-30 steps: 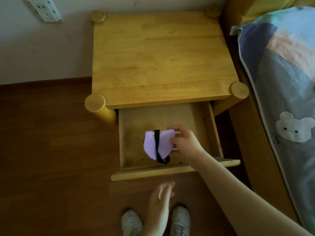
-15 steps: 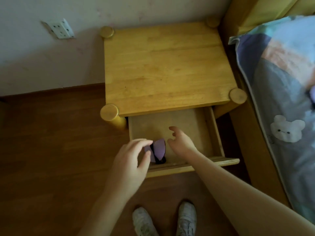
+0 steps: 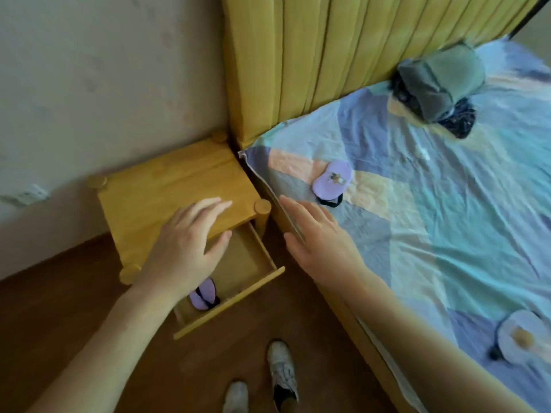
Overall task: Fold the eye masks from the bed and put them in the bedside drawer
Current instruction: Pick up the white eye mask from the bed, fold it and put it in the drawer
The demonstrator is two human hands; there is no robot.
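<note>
drawer (image 3: 238, 263) of the wooden bedside table (image 3: 167, 186) is pulled out, folded purple eye mask (image 3: 204, 295) with black strap lies at its front left corner, partly hidden behind the left wrist. left hand (image 3: 185, 245) spread, fingers apart, empty, over the table edge and drawer. right hand (image 3: 316, 234) also spread and empty, at the edge of the bed sheet (image 3: 432, 204), fingertips near a purple eye mask (image 3: 332, 180) lying unfolded on the sheet, not touching it. another eye mask (image 3: 520, 336), pale with a yellow centre, on the bed at lower right. dark green bundle (image 3: 438, 81) by the yellow headboard (image 3: 328, 55). white shoes (image 3: 281, 369) on the wood floor.
</note>
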